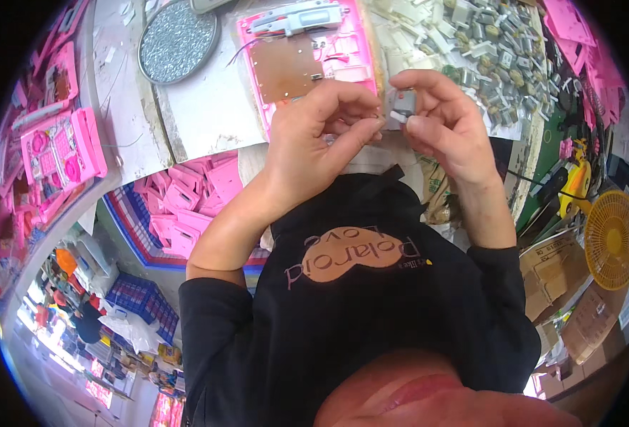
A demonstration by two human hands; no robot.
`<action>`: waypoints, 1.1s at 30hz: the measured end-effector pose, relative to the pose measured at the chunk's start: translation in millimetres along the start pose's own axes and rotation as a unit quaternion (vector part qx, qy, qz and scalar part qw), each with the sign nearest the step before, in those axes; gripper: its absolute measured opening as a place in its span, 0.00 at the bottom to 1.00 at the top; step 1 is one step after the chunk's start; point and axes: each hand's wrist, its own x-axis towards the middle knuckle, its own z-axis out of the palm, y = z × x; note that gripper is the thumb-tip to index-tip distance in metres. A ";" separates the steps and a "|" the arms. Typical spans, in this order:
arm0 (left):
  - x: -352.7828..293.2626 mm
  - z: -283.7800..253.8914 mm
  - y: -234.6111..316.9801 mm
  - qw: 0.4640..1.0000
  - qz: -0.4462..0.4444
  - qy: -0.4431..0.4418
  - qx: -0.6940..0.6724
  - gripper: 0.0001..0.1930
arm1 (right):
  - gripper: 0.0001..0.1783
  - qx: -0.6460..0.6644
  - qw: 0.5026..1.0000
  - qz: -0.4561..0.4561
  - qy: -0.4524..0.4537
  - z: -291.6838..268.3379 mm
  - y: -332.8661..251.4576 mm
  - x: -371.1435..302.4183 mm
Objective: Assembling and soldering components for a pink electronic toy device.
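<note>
My right hand (448,128) pinches a small grey motor (404,104) between thumb and fingers. It has red spots on its face and a white piece at its lower end. Just left of it, my left hand (329,128) is closed, thumb against fingertips; whatever it pinches is too small to make out. Behind the hands lies a pink plastic housing (265,110) with a brown board (283,70) inside. A grey and white module (299,19) with thin wires sits across the housing's far end.
A heap of similar grey motors (503,60) and white plastic parts (418,32) covers the far right of the table. A round tray (141,51) of small metal pieces stands far left. Pink parts fill a blue crate (126,220) below the table edge. A yellow fan (613,238) is at right.
</note>
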 end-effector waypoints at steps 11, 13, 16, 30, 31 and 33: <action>-5.2 -11.2 1.3 0.997 0.032 -0.020 0.071 0.14 | 0.24 0.019 0.996 0.069 -0.062 7.5 -1.4 15.3; -5.0 -10.2 1.0 0.996 0.040 -0.013 0.083 0.13 | 0.24 -0.065 0.997 0.024 -0.041 9.0 -0.4 14.5; -6.0 -9.4 -0.6 0.996 0.044 -0.009 0.082 0.13 | 0.24 -0.241 0.967 -0.079 0.005 16.5 4.5 9.1; -2.6 -11.0 -11.1 0.965 0.213 0.054 0.142 0.11 | 0.24 -0.478 0.794 -0.374 -0.048 16.6 -11.5 16.0; -0.7 -12.0 -10.2 0.960 0.224 0.052 0.157 0.11 | 0.24 -0.472 0.794 -0.381 -0.046 17.1 -9.8 16.2; 3.2 -15.4 -7.1 0.951 0.245 0.044 0.186 0.10 | 0.25 -0.475 0.788 -0.392 -0.031 18.6 -4.9 16.5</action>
